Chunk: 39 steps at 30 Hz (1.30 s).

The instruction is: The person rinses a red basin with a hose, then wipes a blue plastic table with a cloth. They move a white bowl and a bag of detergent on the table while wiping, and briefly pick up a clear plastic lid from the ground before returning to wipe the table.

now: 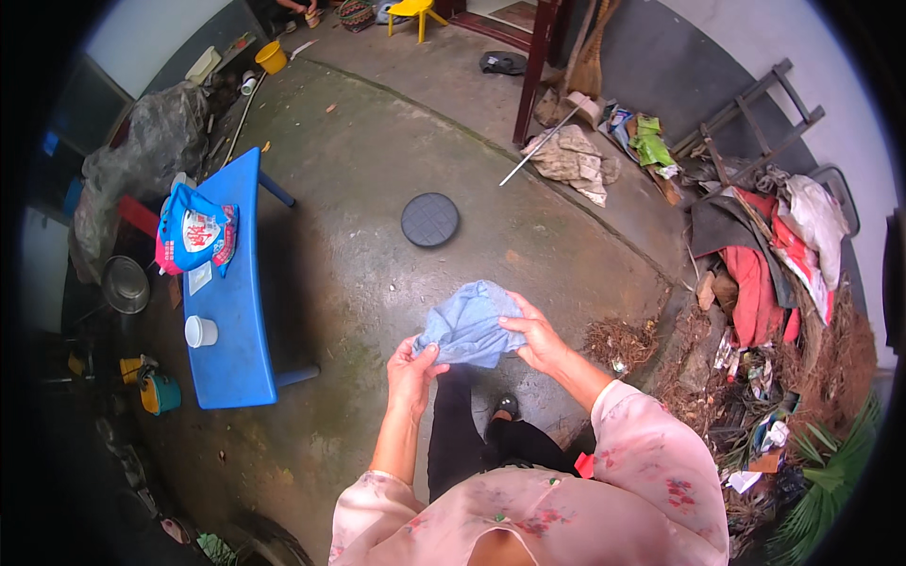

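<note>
A crumpled light blue cloth (473, 322) is held up in front of my body, over the concrete floor. My left hand (413, 368) grips its lower left edge, thumb on top. On the right side, my right hand (534, 332) pinches the cloth between thumb and fingers. Beyond the cloth, a round dark stool top or cushion (430, 220) with a quilted pattern rests on the floor. To the left stands a blue plastic table (237, 361) bearing a white tub (201, 331) and a blue and pink plastic bag (195, 230) with printing.
Wooden ladder (761, 127), red and grey cloths (754, 297) and loose litter line the right side. A broom (593, 60), a thin rod (541, 143) and sacking lie near the doorway. A yellow stool (412, 8), a yellow bucket (271, 57) and part of another person (296, 8) are at the far end.
</note>
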Motion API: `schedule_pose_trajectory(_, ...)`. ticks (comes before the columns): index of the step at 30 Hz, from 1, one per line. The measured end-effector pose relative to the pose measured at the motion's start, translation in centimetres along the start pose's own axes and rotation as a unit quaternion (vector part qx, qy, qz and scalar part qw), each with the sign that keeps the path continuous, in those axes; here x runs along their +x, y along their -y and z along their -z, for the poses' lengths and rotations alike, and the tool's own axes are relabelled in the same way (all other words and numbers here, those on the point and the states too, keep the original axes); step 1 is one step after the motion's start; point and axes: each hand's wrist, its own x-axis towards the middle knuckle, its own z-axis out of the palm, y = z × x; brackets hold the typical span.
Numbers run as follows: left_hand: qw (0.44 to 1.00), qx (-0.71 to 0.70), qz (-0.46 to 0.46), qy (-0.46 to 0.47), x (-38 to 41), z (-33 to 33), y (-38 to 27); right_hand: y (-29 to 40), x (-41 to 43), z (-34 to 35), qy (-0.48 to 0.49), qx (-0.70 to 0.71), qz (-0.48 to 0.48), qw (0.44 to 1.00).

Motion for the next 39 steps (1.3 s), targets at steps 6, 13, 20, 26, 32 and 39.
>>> schedule_pose_trajectory(6,0.989,-0.113,-0.041,-0.086,5.5,6.4,-7.3,-0.4,10.0,-5.1,0.010,0.001,-0.060,0.998)
schedule_pose_trajectory(13,0.969,-0.079,-0.049,-0.227,9.3,14.9,-12.7,-1.3,19.5,-12.3,0.030,-0.053,-0.081,0.995)
schedule_pose_trajectory(20,0.947,-0.062,-0.045,-0.311,10.2,17.3,-15.8,-1.1,24.9,-20.5,0.110,-0.152,-0.134,0.973)
schedule_pose_trajectory(26,0.960,-0.008,-0.072,-0.269,13.4,13.8,-17.8,-0.7,28.8,-25.9,0.249,-0.176,-0.274,0.912)
schedule_pose_trajectory(32,0.949,-0.278,-0.070,-0.134,15.9,11.5,-20.3,-0.1,32.2,-29.9,0.262,-0.147,-0.350,0.887)
schedule_pose_trajectory(39,0.939,-0.262,-0.118,-0.187,18.2,13.5,-24.5,-1.5,38.0,-32.9,0.268,-0.275,-0.327,0.864)
